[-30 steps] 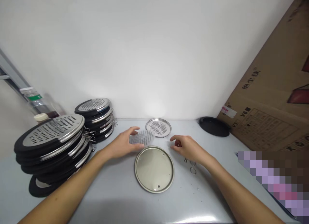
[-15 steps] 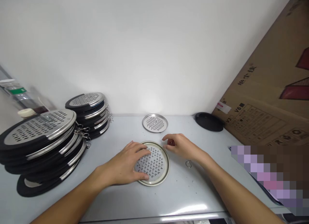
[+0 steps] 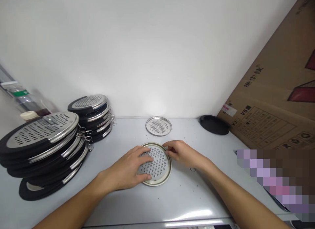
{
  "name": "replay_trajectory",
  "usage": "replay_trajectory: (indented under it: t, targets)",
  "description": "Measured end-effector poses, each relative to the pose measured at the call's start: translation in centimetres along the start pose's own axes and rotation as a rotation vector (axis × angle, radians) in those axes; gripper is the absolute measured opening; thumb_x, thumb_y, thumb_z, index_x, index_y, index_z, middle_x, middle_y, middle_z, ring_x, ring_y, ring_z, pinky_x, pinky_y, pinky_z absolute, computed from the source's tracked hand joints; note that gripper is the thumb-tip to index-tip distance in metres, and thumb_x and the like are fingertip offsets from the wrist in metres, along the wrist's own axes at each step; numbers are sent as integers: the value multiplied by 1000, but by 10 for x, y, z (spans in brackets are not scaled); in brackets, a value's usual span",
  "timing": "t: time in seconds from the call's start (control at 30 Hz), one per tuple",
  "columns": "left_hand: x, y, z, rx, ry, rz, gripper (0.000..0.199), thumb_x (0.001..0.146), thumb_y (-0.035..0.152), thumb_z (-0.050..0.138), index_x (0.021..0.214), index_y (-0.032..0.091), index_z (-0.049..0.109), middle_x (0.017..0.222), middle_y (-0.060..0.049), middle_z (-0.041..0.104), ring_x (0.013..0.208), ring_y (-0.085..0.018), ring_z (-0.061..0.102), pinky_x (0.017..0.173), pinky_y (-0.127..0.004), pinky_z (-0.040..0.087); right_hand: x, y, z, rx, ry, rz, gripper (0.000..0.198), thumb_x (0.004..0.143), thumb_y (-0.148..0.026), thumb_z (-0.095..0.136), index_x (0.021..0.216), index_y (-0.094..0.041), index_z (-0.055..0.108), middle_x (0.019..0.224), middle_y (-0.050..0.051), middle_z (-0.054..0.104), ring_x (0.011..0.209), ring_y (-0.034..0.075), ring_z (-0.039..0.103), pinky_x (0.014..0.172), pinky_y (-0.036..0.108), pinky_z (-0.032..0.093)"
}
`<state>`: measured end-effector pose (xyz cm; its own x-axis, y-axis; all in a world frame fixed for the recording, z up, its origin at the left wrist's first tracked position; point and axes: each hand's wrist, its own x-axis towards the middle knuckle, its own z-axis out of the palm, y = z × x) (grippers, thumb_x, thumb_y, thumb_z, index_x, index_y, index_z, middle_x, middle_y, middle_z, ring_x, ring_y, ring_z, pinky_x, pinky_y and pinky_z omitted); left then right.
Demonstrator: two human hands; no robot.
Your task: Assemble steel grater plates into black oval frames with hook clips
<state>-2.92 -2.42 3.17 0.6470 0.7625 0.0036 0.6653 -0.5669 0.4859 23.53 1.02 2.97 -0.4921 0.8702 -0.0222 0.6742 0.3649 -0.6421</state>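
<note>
A round metal grater disc (image 3: 157,162) with a raised rim lies flat on the table before me. My left hand (image 3: 131,166) is over its left side, thumb and fingers spread above the grating face; its palm hides the left rim. At the upper right rim is my right hand (image 3: 180,151), its thumb and curled index finger closed about the edge. A small hole shows in the rim near my left thumb. Just below my right wrist lies a metal ring (image 3: 193,170), partly covered by the forearm. A second round grater disc (image 3: 159,126) rests farther back, near the wall.
Two stacks of round graters with black edging and small rings stand at left, a near stack (image 3: 41,133) and a far stack (image 3: 90,105). Behind them is a plastic bottle (image 3: 23,97). A black round tray-like piece (image 3: 214,125) lies by a large cardboard box (image 3: 270,101) at right.
My right hand has come left onto the rim, fingers closing there. The grater disc has shifted slightly away from me and turned, so a rim hole now shows at its near side.
</note>
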Motion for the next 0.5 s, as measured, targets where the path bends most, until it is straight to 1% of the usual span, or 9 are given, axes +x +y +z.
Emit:
replay_trajectory:
  t: [0.1, 0.23, 0.3, 0.43, 0.5]
  targets:
    - [1, 2, -4, -46, -44, -15, 53, 77, 48, 74, 127, 36, 63, 150, -3, 44, 139, -32, 36, 114, -50, 35, 1, -2, -1, 36, 1, 7, 22, 85, -19, 48, 84, -18, 70, 69, 0, 63, 64, 14, 52, 61, 24, 39]
    - [0, 2, -4, -87, -22, -3, 52, 75, 45, 77, 124, 37, 64, 146, -4, 47, 136, -31, 41, 113, -49, 36, 1, -3, -1, 40, 0, 27, 24, 84, -19, 48, 91, -19, 71, 67, -1, 62, 64, 15, 52, 61, 24, 40]
    - [0, 1, -3, -79, -13, 1, 52, 74, 42, 78, 124, 37, 65, 145, -3, 48, 135, -30, 42, 112, -47, 37, 0, -3, -1, 31, -1, 17, 24, 84, -19, 48, 89, -19, 71, 65, -2, 59, 62, 14, 49, 59, 23, 39]
    - [1, 0, -2, -34, -12, 13, 52, 75, 41, 78, 124, 36, 64, 145, -4, 48, 135, -30, 41, 113, -47, 36, 0, -1, 0, 17, 0, -16, 21, 83, -16, 45, 79, -20, 65, 61, -4, 51, 59, 12, 43, 57, 22, 35]
    - [1, 0, -1, -27, -9, 20, 55, 74, 39, 79, 126, 37, 62, 144, -4, 49, 134, -30, 42, 112, -48, 36, 0, -1, 1, 8, 5, -21, 20, 82, -15, 45, 75, -20, 63, 60, -5, 49, 58, 12, 42, 56, 22, 34]
